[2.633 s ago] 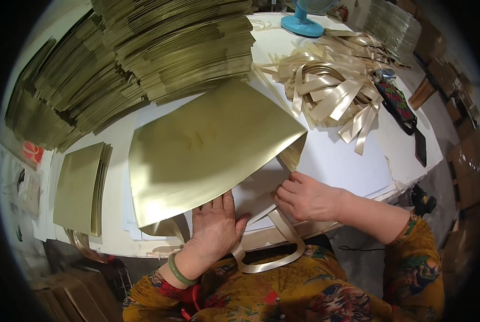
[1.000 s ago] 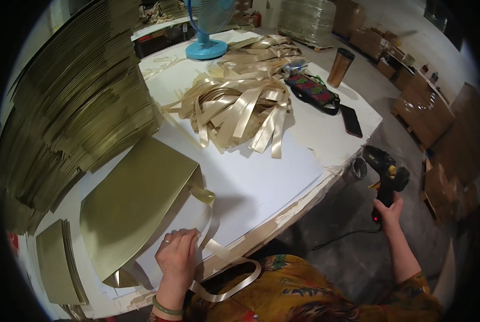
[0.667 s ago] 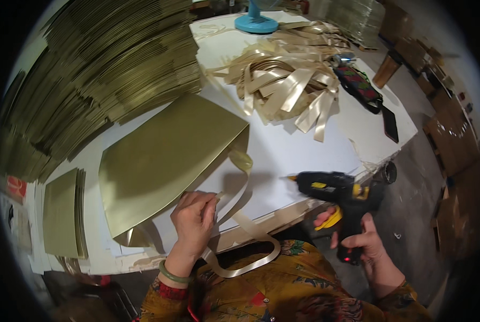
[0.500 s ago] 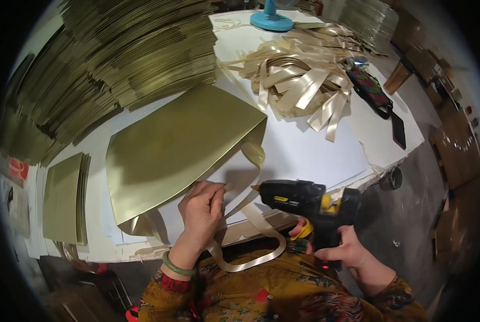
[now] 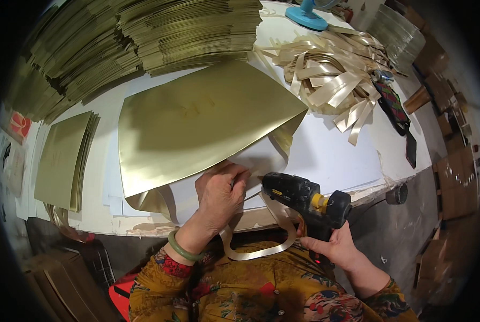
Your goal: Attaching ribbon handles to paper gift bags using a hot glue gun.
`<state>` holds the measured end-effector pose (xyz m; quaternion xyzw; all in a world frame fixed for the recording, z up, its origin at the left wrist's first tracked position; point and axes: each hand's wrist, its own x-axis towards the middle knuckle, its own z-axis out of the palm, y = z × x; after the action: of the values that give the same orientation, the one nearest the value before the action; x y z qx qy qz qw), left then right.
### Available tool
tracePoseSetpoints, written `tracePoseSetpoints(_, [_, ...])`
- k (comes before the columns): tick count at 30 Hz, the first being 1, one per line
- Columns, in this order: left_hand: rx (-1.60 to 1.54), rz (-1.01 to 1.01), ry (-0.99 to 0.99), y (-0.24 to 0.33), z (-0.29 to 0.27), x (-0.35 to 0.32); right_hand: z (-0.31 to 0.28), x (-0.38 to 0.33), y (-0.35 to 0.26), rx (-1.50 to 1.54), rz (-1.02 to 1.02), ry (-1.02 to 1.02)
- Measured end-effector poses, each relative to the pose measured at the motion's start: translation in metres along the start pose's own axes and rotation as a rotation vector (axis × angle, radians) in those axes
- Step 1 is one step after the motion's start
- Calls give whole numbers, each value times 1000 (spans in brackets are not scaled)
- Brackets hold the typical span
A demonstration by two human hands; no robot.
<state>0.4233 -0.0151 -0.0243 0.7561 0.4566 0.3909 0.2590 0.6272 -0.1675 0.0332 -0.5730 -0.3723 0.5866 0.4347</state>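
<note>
The work in hand looks like hot-gluing at the near-facing mouth of the gold bag (image 5: 197,123) on the counter (image 5: 421,140); the left hand's (image 5: 221,192) fingers are pinched narrow there, on what I cannot tell; the right hand's (image 5: 337,246) fingers grip the glue gun (image 5: 293,194), whose tip calls for steady aim clear of skin; a ribbon loop (image 5: 262,253) hangs nearside; the bag's contents are hidden.

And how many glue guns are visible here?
1: the black and yellow glue gun, held in the right hand, pointed toward the left hand. Others could be hidden.
</note>
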Motion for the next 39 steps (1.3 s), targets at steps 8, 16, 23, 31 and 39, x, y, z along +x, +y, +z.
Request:
tracePoseSetpoints(8, [29,14,-26,2,-1,1,-1,3,0,-119,-45,16])
tracePoseSetpoints(16, [7,42,9,0,2,2,-2,-1,3,-17,-27,42])
tracePoseSetpoints(23, [19,15,-4,2,2,2,-2,0,4,-15,-23,45])
tracePoseSetpoints(31, [16,141,8,-4,4,1,-2,0,5,-211,61,9])
tracePoseSetpoints(39, [244,347,-78,11,-3,-2,1,-4,12,-30,-111,133])
